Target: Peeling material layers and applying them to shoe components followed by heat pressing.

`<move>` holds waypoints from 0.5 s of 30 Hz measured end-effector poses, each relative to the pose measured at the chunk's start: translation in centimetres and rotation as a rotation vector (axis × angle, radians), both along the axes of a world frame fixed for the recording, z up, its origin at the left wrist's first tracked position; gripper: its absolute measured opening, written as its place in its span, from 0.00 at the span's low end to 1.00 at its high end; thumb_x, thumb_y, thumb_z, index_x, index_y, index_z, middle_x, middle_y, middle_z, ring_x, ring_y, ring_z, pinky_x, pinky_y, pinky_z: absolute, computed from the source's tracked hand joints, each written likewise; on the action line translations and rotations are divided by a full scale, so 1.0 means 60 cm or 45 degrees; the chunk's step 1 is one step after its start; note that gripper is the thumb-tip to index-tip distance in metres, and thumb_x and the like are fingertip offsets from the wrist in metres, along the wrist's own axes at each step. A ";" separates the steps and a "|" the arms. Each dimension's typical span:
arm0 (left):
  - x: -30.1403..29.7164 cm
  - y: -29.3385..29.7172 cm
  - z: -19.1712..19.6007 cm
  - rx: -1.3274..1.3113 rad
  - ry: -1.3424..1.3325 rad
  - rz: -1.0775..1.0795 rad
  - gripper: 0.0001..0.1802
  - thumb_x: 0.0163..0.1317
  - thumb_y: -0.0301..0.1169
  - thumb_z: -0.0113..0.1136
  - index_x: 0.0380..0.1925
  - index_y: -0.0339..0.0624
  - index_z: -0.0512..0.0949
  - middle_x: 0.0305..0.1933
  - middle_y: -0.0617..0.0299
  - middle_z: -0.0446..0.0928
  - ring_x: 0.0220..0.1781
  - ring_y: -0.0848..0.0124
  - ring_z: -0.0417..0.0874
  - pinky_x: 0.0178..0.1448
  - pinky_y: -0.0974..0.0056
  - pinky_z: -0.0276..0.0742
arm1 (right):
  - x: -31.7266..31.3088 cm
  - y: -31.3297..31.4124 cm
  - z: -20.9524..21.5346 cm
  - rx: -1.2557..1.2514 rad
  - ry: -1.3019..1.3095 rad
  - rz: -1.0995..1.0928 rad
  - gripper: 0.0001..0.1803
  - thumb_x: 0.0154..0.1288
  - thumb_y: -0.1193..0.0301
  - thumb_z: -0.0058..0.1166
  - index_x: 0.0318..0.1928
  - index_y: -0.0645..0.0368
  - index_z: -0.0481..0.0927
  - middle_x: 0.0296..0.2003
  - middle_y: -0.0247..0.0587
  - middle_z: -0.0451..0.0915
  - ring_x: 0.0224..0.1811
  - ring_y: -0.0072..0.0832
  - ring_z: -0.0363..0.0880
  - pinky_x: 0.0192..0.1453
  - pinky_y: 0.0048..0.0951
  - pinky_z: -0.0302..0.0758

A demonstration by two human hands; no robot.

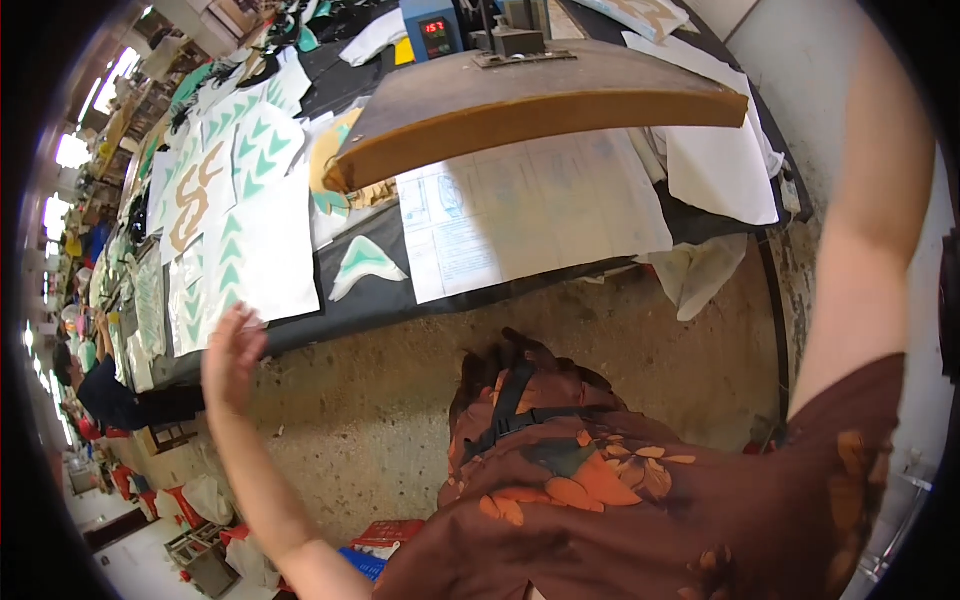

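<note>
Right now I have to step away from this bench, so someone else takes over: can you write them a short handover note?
Left hand: open, empty, raised at the table's front edge beside the white sheets with green chevrons.
Right hand: out of view; only the forearm rises along the right side.
Heat press platen: lifted, above a large white printed paper sheet.
One loose green-and-white chevron piece lies on the black table between the sheets and the paper.
Done: cannot tell.
Left: nothing is in hand; the loose piece lies unpicked.
</note>
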State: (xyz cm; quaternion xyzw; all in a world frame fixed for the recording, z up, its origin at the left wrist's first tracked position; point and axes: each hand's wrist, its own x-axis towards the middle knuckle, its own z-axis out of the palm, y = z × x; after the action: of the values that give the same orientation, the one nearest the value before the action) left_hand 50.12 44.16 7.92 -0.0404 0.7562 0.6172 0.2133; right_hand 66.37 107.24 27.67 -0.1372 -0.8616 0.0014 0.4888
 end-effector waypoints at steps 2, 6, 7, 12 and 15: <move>0.022 0.035 -0.122 0.067 -0.182 -0.046 0.32 0.64 0.40 0.63 0.65 0.41 0.66 0.59 0.53 0.74 0.56 0.65 0.78 0.58 0.60 0.77 | 0.093 0.068 -0.078 -0.043 0.244 -0.020 0.16 0.63 0.72 0.58 0.52 0.60 0.77 0.45 0.42 0.80 0.48 0.30 0.79 0.57 0.33 0.72; 0.135 0.102 -0.297 -0.550 0.505 -0.427 0.45 0.51 0.26 0.70 0.70 0.45 0.60 0.67 0.49 0.65 0.67 0.54 0.68 0.68 0.53 0.68 | 0.373 -0.067 -0.324 -0.471 0.373 -0.225 0.15 0.64 0.74 0.59 0.51 0.61 0.77 0.43 0.42 0.81 0.47 0.30 0.80 0.57 0.34 0.74; 0.157 0.125 -0.312 -0.751 0.899 -0.651 0.49 0.47 0.23 0.72 0.71 0.45 0.59 0.69 0.48 0.62 0.70 0.49 0.63 0.71 0.51 0.64 | 0.398 -0.089 -0.411 -0.368 -0.123 -0.376 0.25 0.59 0.68 0.64 0.57 0.60 0.74 0.50 0.45 0.78 0.55 0.36 0.77 0.61 0.38 0.73; 0.162 0.211 -0.348 -0.772 1.339 -0.658 0.49 0.45 0.22 0.71 0.70 0.50 0.60 0.71 0.50 0.59 0.73 0.48 0.57 0.74 0.48 0.56 | 0.436 -0.171 -0.638 -0.344 -0.859 -0.440 0.49 0.47 0.69 0.70 0.71 0.43 0.60 0.67 0.37 0.61 0.71 0.38 0.59 0.70 0.60 0.54; 0.137 0.243 -0.350 -0.809 1.443 -0.671 0.45 0.47 0.20 0.68 0.67 0.52 0.64 0.69 0.52 0.61 0.73 0.50 0.59 0.73 0.50 0.60 | 0.413 -0.143 -0.669 -0.278 -0.773 -0.441 0.49 0.46 0.70 0.70 0.70 0.40 0.61 0.66 0.34 0.61 0.70 0.36 0.61 0.70 0.61 0.54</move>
State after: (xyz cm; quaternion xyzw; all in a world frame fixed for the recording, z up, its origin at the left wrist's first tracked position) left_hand 58.32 58.73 -13.10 0.4118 0.8794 0.2199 -0.0933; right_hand 91.16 98.67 -12.48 -0.3264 -0.9262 -0.0301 0.1861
